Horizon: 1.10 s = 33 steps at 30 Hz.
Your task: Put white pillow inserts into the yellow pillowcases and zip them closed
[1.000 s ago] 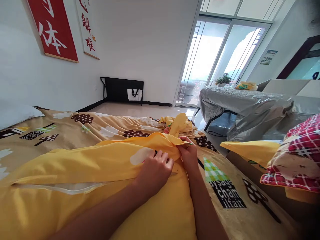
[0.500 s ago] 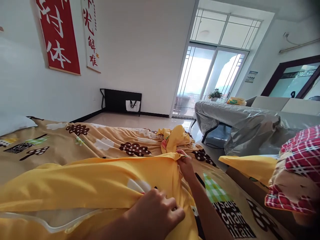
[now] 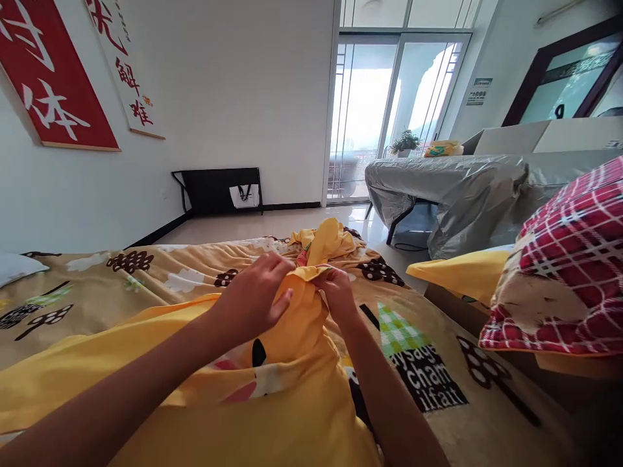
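Note:
A yellow pillowcase point(image 3: 272, 383) with a pillow inside lies across a tan patterned blanket point(image 3: 418, 350) on the bed. My left hand point(image 3: 253, 295) pinches the far corner of the pillowcase from the left, fingers closed on the cloth. My right hand point(image 3: 335, 288) grips the same corner from the right, also closed on the fabric. Both hands meet at that corner, held slightly above the blanket. A bunched yellow cloth point(image 3: 328, 240) lies just beyond them.
A red plaid pillow point(image 3: 559, 266) on a yellow one point(image 3: 462, 275) sits to the right. A grey covered table point(image 3: 457, 188) stands beyond, with a plant point(image 3: 403, 141) by the glass doors. A black folding table point(image 3: 219, 189) leans on the far wall. A white pillow point(image 3: 17, 266) lies left.
My left hand has moved from the near side of the pillowcase up to its far corner, joining my right hand. The corner has been lifted and the view has turned slightly right.

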Tool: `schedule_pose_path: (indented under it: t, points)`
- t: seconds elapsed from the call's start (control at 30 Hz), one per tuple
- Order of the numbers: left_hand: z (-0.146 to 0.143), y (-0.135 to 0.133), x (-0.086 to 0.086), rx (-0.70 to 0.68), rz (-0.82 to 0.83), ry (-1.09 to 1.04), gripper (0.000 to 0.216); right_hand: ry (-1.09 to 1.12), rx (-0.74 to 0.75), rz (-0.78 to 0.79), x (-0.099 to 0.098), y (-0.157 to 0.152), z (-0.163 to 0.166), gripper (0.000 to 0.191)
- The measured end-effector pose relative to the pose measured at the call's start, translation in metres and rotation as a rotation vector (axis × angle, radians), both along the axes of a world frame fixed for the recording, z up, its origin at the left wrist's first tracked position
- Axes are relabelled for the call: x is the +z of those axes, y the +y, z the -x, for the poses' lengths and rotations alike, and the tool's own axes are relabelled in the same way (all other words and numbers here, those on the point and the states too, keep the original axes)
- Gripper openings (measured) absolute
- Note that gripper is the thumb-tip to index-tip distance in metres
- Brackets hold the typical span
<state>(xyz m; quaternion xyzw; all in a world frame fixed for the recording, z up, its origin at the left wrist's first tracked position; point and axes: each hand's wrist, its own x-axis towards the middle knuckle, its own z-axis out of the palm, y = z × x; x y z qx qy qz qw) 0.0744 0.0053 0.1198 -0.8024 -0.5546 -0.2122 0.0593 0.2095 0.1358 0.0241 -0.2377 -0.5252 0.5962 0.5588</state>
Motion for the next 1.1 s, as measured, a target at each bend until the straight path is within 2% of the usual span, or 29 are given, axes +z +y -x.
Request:
schedule_pose_path:
  t: [0.07,0.13,0.23,0.33,0.43,0.57,0.63,0.73,0.9,0.97,1.1]
  points:
    - [0.0,0.03,0.001,0.041,-0.008,-0.081,0.019,0.042,0.002,0.001,0.006,-0.005,-0.002,0.023]
    - [-0.001,0.054,0.0,0.037,0.115,-0.152,0.02,0.07,-0.011,-0.012,0.012,-0.01,-0.004,0.023]
    - [-0.004,0.069,0.004,0.014,0.276,-0.274,0.033,0.088,-0.05,-0.051,0.018,-0.015,-0.008,0.025]
    - [-0.009,0.065,0.012,-0.085,0.351,-0.279,0.033,0.097,-0.063,-0.098,0.023,-0.022,-0.011,0.026]
    - [-0.013,0.056,0.019,-0.146,0.338,-0.327,0.028,0.084,-0.054,-0.17,0.03,-0.028,-0.017,0.029]
    - [-0.012,0.05,0.022,-0.046,0.418,-0.779,0.033,-0.043,-0.051,-0.262,0.037,-0.03,-0.033,0.035]
    - [-0.01,0.049,0.026,-0.033,0.466,-0.919,0.036,-0.164,0.006,-0.312,0.037,-0.027,-0.038,0.036]
    - [-0.009,0.051,0.035,-0.061,0.487,-0.921,0.038,-0.346,0.08,-0.433,0.031,-0.023,-0.038,0.037]
    - [-0.011,0.057,0.044,-0.015,0.45,-0.888,0.037,-0.598,-0.123,-0.67,0.03,-0.023,-0.044,0.041]
    - [-0.01,0.059,0.043,0.014,0.481,-0.928,0.037,-0.698,-0.072,-0.688,0.033,-0.023,-0.058,0.04]
    - [-0.009,0.06,0.038,0.018,0.564,-0.959,0.039,-0.803,0.185,-0.633,0.038,-0.018,-0.09,0.043]
